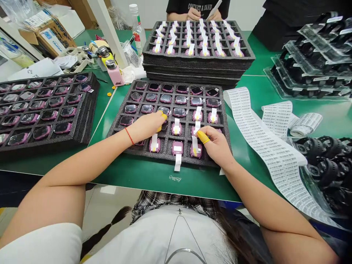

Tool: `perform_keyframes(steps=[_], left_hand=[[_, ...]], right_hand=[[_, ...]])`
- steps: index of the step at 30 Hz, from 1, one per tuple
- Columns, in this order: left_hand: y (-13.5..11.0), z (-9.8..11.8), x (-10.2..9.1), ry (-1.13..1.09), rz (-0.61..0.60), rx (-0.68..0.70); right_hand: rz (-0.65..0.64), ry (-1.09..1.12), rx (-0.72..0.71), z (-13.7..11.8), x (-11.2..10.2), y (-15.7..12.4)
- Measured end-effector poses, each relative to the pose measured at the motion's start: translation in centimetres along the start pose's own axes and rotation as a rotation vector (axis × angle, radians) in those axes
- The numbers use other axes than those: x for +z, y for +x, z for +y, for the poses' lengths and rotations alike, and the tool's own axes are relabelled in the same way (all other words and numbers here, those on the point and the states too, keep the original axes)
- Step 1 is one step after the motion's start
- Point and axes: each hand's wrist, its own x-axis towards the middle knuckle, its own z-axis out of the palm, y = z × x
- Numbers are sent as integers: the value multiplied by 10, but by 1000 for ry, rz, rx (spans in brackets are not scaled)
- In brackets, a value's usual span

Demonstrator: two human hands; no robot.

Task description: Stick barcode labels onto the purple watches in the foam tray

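Note:
A black foam tray (129, 145) in front of me holds rows of small pink watch bodies (179, 99), several with white label strips (176, 125) stuck on. My left hand (147, 125) rests on the tray's middle row, fingers curled with yellow finger cots, over a watch body I can barely see. My right hand (217, 145) sits at the tray's lower right, thumb in a yellow cot pressed against a white label strip (194, 145) on a pink watch body (195, 150).
A second foam tray (82, 121) of watch bodies lies left. Stacked foam trays (198, 68) stand behind, where another person's hands (202, 14) work. Long label sheets (264, 139) lie to the right, with clear trays of black parts (310, 62) beyond. Bottles and a dispenser (114, 71) stand at back left.

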Motion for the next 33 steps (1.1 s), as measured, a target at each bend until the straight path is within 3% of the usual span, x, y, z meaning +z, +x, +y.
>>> perform_keyframes(steps=[2,5,7,9,11,13,19,22,26,29,33], left_hand=[[-5,5,-5,-166,59,-21],[-14,26,-5,-811,138,-34],[-21,48,2,-1199,40,-26],[-28,68,14,-1346,-83,-34],[-33,81,27,-1334,-105,-45],[-37,86,39,-1276,-37,-40],[-40,80,56,-1169,112,-49],[-39,78,54,-1055,151,44],[-40,80,50,-904,178,251],[-41,83,51,-816,219,298],[-39,82,55,-798,274,219]], right_hand=[[-9,2,1,-1,0,-1],[-51,6,-36,-5,0,-4],[-107,19,-85,-7,3,-7],[-152,15,-128,-8,6,-10],[-159,-8,-148,-7,9,-13],[-148,-13,-148,-7,11,-15],[-224,115,-133,-14,6,-18],[-284,112,-119,-18,6,-21],[-213,98,-87,-18,9,-24],[-214,55,-168,-15,9,-24],[-309,-52,-357,-13,4,-23]])
